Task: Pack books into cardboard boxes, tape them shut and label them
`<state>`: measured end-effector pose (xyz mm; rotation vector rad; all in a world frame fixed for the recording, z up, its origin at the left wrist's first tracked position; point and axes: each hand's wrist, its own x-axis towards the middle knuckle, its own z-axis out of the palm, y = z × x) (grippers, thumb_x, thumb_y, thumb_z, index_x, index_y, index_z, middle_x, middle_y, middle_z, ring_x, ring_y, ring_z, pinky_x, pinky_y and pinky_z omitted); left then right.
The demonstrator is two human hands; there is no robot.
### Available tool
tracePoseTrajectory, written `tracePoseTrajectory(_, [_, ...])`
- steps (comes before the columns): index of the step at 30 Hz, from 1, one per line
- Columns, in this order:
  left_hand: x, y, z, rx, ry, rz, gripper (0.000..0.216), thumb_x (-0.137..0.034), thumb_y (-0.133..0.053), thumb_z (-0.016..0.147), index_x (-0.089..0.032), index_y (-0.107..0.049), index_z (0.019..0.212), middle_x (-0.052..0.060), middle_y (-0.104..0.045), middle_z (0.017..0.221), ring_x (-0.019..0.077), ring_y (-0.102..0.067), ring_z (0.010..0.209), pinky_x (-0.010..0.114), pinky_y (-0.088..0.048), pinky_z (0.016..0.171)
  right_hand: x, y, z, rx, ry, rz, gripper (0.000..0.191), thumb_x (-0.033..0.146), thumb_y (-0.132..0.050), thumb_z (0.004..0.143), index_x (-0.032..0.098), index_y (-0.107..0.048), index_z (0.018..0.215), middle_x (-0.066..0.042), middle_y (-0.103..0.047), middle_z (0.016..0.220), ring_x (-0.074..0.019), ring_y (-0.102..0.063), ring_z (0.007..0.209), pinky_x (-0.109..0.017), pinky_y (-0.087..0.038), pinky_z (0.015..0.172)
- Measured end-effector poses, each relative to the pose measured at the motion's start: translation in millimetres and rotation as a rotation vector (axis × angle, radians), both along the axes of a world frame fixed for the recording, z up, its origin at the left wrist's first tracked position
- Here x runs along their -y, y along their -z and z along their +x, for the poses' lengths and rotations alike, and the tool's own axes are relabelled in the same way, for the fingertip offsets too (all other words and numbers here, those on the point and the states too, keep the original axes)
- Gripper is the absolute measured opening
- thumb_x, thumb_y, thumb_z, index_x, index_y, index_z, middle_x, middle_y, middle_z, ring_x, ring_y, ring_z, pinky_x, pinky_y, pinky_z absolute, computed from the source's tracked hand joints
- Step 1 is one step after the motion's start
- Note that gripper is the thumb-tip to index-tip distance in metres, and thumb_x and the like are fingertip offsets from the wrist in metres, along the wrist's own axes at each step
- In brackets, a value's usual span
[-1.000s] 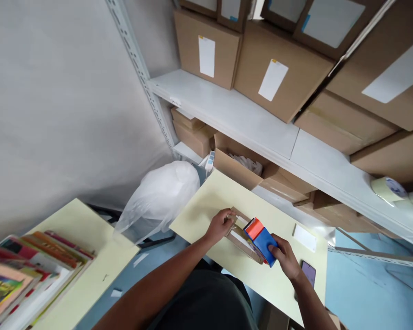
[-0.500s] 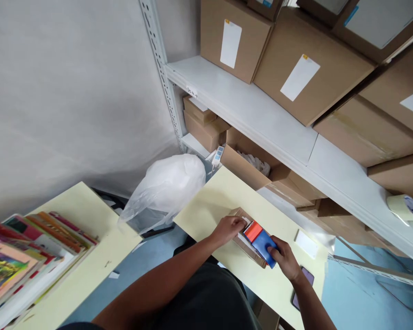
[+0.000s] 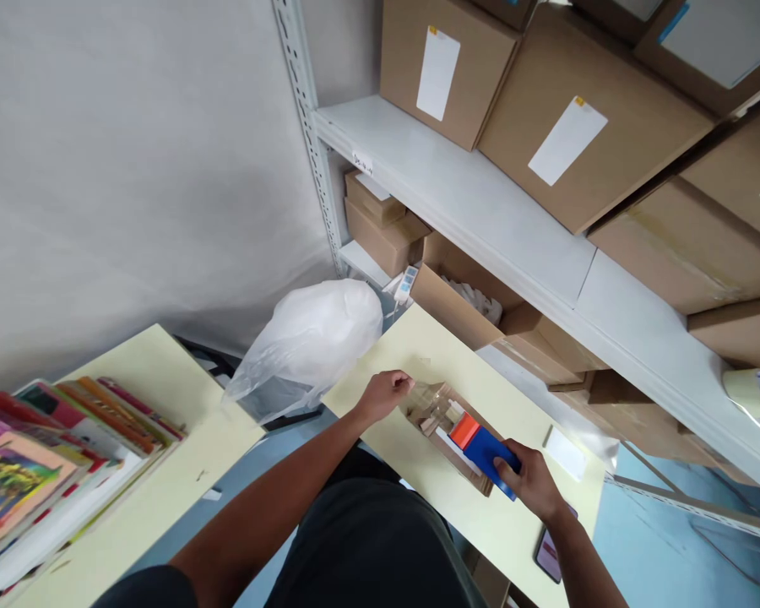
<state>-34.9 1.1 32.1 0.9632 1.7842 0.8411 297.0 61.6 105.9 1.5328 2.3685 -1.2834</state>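
Fingers of the right hand (image 3: 532, 481) close around the near end of a blue and orange booklet (image 3: 481, 443), which lies over the white sheets inside a flat brown cardboard mailer (image 3: 447, 422) on the pale yellow table (image 3: 386, 422). The left hand (image 3: 383, 393) pinches the mailer's clear, glossy flap (image 3: 421, 393) at the far left corner, fingertips together on it; what lies under the booklet is mostly covered. A white card (image 3: 565, 452) rests just beside the mailer toward the shelving, and a phone (image 3: 550, 553) by the right wrist is half hidden by the forearm. The table's left part is bare up to its edge, where a crumpled translucent plastic bag (image 3: 310, 338) bulges against it. Behind stands a white metal shelf (image 3: 481, 211) loaded with labelled cardboard boxes (image 3: 570, 127), several cut off by the frame; an open carton (image 3: 456, 295) sits beneath it. A tape roll (image 3: 757, 393) is clipped at the right edge. Colourful books (image 3: 51, 456) stack on a second yellow table (image 3: 158, 473) at left, partly out of view
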Motion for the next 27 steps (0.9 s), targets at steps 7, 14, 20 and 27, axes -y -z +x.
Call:
tracePoseTrajectory(7, [-2.2,9.3,10.2,0.041,-0.136,0.052,0.028,-0.042,-0.056,0.084,-0.021,-0.075,0.084,0.001,-0.076,0.080,0.0184,-0.068,0.077,0.026,-0.047,0.069,0.8,0.3,-10.8,0.050,0.040,0.048,0.034,0.050,-0.054,0.085,0.019,-0.067,0.082,0.000,-0.064,0.064,-0.0172,-0.058,0.058,-0.028,-0.045,0.056])
tracePoseTrajectory(14, [-6.9,31.3,11.1,0.055,-0.167,0.013,0.028,-0.044,-0.059,0.083,-0.021,-0.075,0.081,0.003,-0.077,0.082,0.0193,-0.069,0.079,0.026,-0.047,0.070,0.8,-0.3,-23.0,0.126,0.060,0.110,0.036,0.053,-0.055,0.084,0.021,-0.066,0.075,0.000,-0.063,0.060,-0.0184,-0.058,0.058,-0.029,-0.044,0.057])
tracePoseTrajectory(20, [-3.8,68.7,27.0,0.105,-0.153,-0.058,0.031,-0.046,-0.057,0.084,-0.020,-0.071,0.075,0.002,-0.071,0.070,0.0183,-0.066,0.069,0.027,-0.046,0.066,2.8,-4.5,-29.6,0.150,0.073,0.110,0.035,0.054,-0.054,0.083,0.022,-0.065,0.073,-0.002,-0.065,0.062,-0.0193,-0.059,0.058,-0.030,-0.043,0.057])
tracePoseTrajectory(27, [-6.0,90.2,62.7,0.153,-0.151,-0.087,0.036,-0.045,-0.050,0.089,-0.018,-0.067,0.071,0.001,-0.065,0.064,0.0156,-0.062,0.063,0.025,-0.042,0.060,4.7,-5.1,-31.9,0.178,0.058,0.135,0.037,0.055,-0.052,0.083,0.022,-0.063,0.072,-0.003,-0.065,0.061,-0.0191,-0.058,0.057,-0.029,-0.043,0.056])
